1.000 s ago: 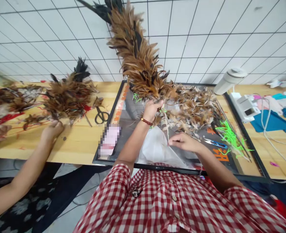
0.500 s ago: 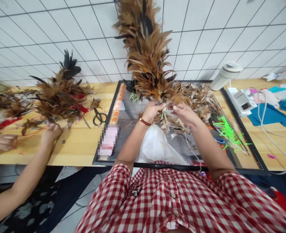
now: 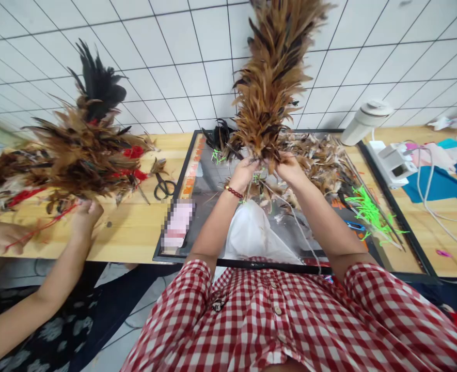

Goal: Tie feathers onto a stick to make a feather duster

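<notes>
While both forearms (image 3: 323,217) slant inward over the panel (image 3: 205,201) from its near edge, the white sheet (image 3: 247,235) lies between them and the cord (image 3: 293,213) trails loosely toward that edge. I'd free its run first; looks like it could snag on the sheet or under the right arm.

Next out, hands. Left hand (image 3: 246,173) wraps the base of the duster (image 3: 274,93), thumb side inward, so that grip looks closed and load-bearing. Right hand (image 3: 290,170) meets the base from the other side, fingers curled in under the feathers; tips hidden, so I can't tell if they pinch quills, cord or nothing. Hands sit level, near each other, wrists fairly straight.

Step reads as working feathers in at the base. To do it well, I'd let the left do all the steadying, lay quills flat and even around the stem, then draw the cord snug over the quill ends only, plumes outside the wrap.

Duster rises from the hands, leaning right, top out of frame. Feather pile (image 3: 321,163) lies beyond the right hand, easy to brush. Tiled wall (image 3: 213,51) behind; I'd mind the tip there.
</notes>
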The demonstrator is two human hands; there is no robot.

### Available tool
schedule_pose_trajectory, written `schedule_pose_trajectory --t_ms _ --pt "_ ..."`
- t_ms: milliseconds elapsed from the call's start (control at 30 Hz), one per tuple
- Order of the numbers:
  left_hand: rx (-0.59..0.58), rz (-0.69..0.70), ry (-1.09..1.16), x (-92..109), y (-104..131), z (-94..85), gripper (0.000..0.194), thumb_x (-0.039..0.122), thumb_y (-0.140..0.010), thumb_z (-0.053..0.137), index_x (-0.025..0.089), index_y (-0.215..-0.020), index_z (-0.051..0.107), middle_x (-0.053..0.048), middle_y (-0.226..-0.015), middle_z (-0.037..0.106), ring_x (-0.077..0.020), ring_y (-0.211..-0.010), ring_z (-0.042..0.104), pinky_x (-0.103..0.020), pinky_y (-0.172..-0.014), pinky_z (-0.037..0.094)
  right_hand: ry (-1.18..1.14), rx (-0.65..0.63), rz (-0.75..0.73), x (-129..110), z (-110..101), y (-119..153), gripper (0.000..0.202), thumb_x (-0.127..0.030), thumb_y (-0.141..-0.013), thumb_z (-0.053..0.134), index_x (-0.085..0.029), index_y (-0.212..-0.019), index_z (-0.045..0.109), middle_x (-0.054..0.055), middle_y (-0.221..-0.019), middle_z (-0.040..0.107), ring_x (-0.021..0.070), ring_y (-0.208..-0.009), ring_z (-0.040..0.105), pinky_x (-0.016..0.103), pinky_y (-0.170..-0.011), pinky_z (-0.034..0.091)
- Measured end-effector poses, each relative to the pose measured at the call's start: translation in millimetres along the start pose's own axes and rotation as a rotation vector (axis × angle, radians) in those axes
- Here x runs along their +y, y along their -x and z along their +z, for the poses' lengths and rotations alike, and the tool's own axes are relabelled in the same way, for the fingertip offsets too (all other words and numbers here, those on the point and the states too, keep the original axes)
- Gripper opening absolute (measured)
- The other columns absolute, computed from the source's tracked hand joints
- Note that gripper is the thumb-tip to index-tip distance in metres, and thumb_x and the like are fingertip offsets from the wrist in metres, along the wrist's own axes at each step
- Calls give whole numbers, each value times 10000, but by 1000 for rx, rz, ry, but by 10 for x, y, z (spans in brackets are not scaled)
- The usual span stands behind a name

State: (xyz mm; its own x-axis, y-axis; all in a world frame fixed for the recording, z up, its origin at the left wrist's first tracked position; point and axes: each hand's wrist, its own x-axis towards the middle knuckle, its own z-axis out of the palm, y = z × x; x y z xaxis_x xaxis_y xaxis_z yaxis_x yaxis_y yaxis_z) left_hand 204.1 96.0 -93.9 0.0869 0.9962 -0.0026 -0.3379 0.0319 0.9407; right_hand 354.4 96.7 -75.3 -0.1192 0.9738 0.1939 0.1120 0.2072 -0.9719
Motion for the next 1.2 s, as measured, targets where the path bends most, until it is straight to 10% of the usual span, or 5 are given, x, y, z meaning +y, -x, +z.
schedule_pose_trajectory --t_ms 233,433,700,900,1200 --pt "5 -35 62 26 -19 -71 207 277 -687 858 162 -750 699 2 -730 736 -91 -664 623 -212 -716 490 200 141 237 182 -268 -70 296 -455 -796 705 -165 -856 703 78 -856 717 253 -878 672 460 -875 563" --pt "-10 -120 159 127 20 -50 147 227 -743 808 164 -783 681 -4 -749 736 -74 -579 575 -202 -577 461 626 288 6 281 -419 114 656 -440 -753 787 -123 -1295 597 237 -1446 549 396 -1365 484 586 -1180 347" --pt "24 -50 187 227 29 -73 156 228 -827 723 163 -714 637 -26 -735 710 -113 -681 666 -235 -684 522 -282 -357 432 331 395 632 610 -412 -650 891 -201 -1138 591 46 -979 724 176 -855 676 328 -812 565" --pt "90 -7 221 265 -2 -113 141 174 -819 722 158 -732 612 11 -694 670 -89 -647 644 -224 -718 544 -266 -476 441 200 594 1107 427 -596 -765 755 -181 -816 667 -52 -550 479 70 -462 362 217 -464 295" --pt "141 -59 136 376 63 -95 201 284 -851 756 152 -787 619 -7 -746 701 -96 -654 656 -216 -656 531 701 70 139 40 -717 972 338 -436 -925 512 -185 -905 738 86 -778 678 227 -765 626 337 -721 481"
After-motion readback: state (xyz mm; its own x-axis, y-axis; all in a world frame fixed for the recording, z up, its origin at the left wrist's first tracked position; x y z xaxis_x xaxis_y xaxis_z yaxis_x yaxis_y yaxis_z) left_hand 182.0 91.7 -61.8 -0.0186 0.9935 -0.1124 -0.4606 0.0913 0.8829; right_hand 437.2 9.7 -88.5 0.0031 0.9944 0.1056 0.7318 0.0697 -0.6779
